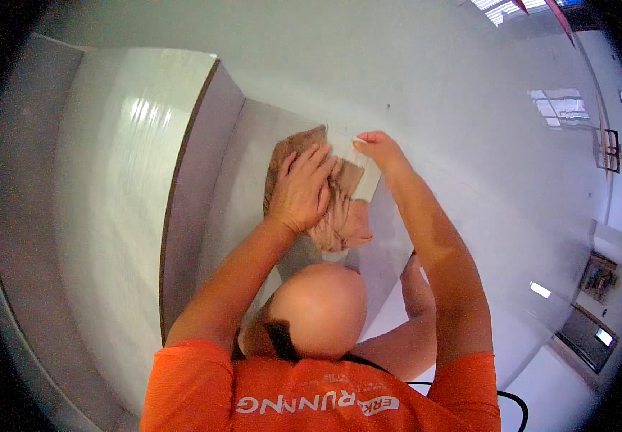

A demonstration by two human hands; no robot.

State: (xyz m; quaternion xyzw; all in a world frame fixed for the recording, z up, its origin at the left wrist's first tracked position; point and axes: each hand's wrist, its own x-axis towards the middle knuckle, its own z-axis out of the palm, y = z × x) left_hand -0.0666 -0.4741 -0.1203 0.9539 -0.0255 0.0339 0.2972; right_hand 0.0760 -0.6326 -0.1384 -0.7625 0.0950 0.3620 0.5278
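Observation:
Thin brown fabric (pixel 279 164) lies on a pale grey surface in front of me, darker at its left and bunched in pinkish-tan folds at its near end. My left hand (pixel 300 191) rests flat on it, fingers stretched out and pointing away from me. A flat white piece (pixel 365 189), like card or stiff sheet, shows at the fabric's right side, partly covered by it. At the far right corner of this white piece, my right hand (pixel 379 150) pinches its edge between thumb and fingers.
To the left rises a raised light-grey ledge (pixel 131 144) with a dark edge (pixel 181 180). My bare knee (pixel 318 306) is close below the fabric. A black cable (pixel 516 403) curves at the lower right. A framed picture (pixel 600 276) hangs at the far right.

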